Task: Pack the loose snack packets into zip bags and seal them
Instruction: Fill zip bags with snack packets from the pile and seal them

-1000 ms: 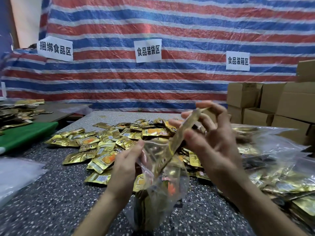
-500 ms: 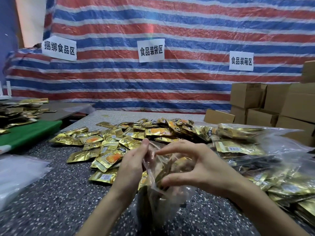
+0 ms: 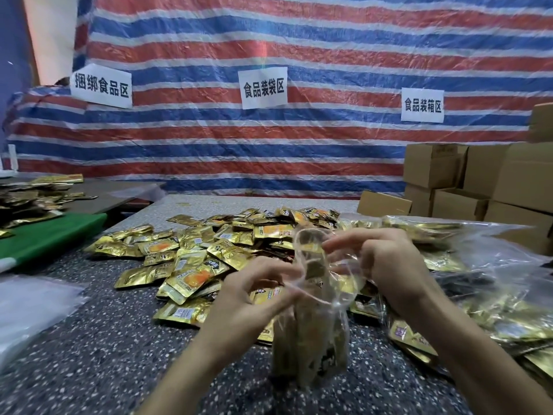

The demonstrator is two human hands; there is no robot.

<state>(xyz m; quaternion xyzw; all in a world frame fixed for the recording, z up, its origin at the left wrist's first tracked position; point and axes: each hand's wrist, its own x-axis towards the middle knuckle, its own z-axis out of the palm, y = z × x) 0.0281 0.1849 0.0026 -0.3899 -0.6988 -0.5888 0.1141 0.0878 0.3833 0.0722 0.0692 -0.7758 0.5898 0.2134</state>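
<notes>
1. Far to the left of the zip bag (image 3: 314, 333), a clear plastic sheet (image 3: 30, 310) lies on the speckled counter (image 3: 89, 369), with a green board (image 3: 51, 235) behind it.
2. Just left of the bag and behind it, loose gold snack packets (image 3: 191, 259) lie spread in a pile.
3. The left hand (image 3: 254, 298) is at the bag's left side, and its grip pinches the rim with thumb and fingers curled.
4. The bag stands upright on the counter between both hands. It has gold packets inside and its mouth gapes open.
5. The right hand (image 3: 386, 262) is at the bag's upper right, and its grip pinches the opposite side of the rim.
6. To the right of the bag, filled bags (image 3: 478, 265) of packets lie heaped.
7. Farther right and behind, cardboard boxes (image 3: 508, 181) are stacked.
</notes>
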